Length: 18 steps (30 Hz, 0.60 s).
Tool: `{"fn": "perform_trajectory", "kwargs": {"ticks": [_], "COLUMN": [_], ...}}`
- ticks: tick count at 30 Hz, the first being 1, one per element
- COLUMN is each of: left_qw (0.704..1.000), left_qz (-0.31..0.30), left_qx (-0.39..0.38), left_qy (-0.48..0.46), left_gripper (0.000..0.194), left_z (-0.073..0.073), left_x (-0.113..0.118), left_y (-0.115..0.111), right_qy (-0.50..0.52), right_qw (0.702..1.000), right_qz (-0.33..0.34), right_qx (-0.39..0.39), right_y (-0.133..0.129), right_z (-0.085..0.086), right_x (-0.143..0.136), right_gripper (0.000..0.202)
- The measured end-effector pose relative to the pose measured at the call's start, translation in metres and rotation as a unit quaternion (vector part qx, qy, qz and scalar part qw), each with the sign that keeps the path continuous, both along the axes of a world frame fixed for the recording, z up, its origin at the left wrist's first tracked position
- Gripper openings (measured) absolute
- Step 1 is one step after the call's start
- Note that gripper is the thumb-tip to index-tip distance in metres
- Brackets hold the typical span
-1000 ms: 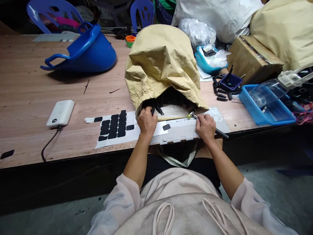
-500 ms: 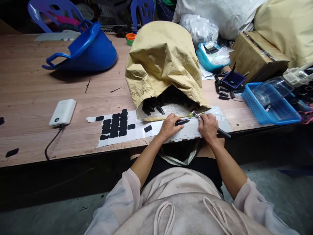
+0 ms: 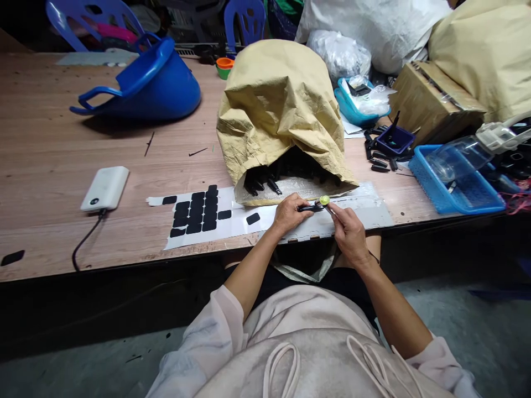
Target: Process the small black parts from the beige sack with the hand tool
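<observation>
My left hand (image 3: 289, 213) is closed on a slim black plastic piece (image 3: 307, 208), held low over a grey board (image 3: 344, 214) at the table's front edge. In my right hand (image 3: 349, 232) is a small hammer (image 3: 324, 200) with a metal head and a yellow-green face. Its head is at the right end of the black piece; I cannot tell whether they touch. Behind both hands lies a tan sack (image 3: 282, 94), its mouth facing me, with several black pieces (image 3: 271, 185) inside. Left of my hands, black rounded stickers (image 3: 202, 210) lie on a white sheet (image 3: 240, 228).
A white power bank (image 3: 105, 188) with a cable and a tipped blue tub (image 3: 157, 83) are on the left. To the right are a blue basket (image 3: 460, 202), a small purple tray (image 3: 394, 141) among loose black pieces, and a cardboard box (image 3: 435, 94).
My right hand has turned and moved slightly left and down, bringing the hammer's head to the black piece. My left hand stays nearly in place, still holding the piece.
</observation>
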<state>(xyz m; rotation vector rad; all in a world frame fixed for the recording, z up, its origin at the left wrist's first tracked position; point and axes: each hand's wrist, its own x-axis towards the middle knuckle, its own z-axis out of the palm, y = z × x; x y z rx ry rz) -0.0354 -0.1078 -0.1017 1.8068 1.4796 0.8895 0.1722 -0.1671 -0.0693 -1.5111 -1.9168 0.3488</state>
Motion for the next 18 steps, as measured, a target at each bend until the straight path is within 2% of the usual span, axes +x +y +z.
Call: {"fn": "perform_trajectory", "kwargs": {"ticks": [5,8,12,15,18], "left_qw": [1.000,1.000,1.000,1.000,1.000], "left_qz": [-0.002,-0.005,-0.004,-0.004,0.009], "left_qx": [0.014,0.018,0.011,0.013,0.009], "left_qy": [0.005,0.007,0.005,-0.003,-0.023], "left_gripper": [0.020,0.019,0.018,0.029,0.052], "left_z": [-0.002,-0.002,-0.001,-0.001,-0.001], "left_x": [0.001,0.001,0.002,0.001,0.001], "left_y": [0.000,0.000,0.001,0.002,0.002], "right_qy": [-0.032,-0.061,-0.047,-0.036,-0.062], "right_qw": [0.998,0.998,0.998,0.998,0.997], "right_qz": [-0.019,-0.020,-0.020,-0.005,0.012], "right_qx": [0.041,0.024,0.036,0.058,0.033], "right_y": [-0.004,-0.005,-0.003,-0.003,-0.004], "right_z": [-0.007,-0.013,-0.011,-0.006,-0.006], "right_x": [-0.004,-0.005,-0.008,-0.012,-0.018], "right_gripper": [0.045,0.045,0.043,0.043,0.044]}}
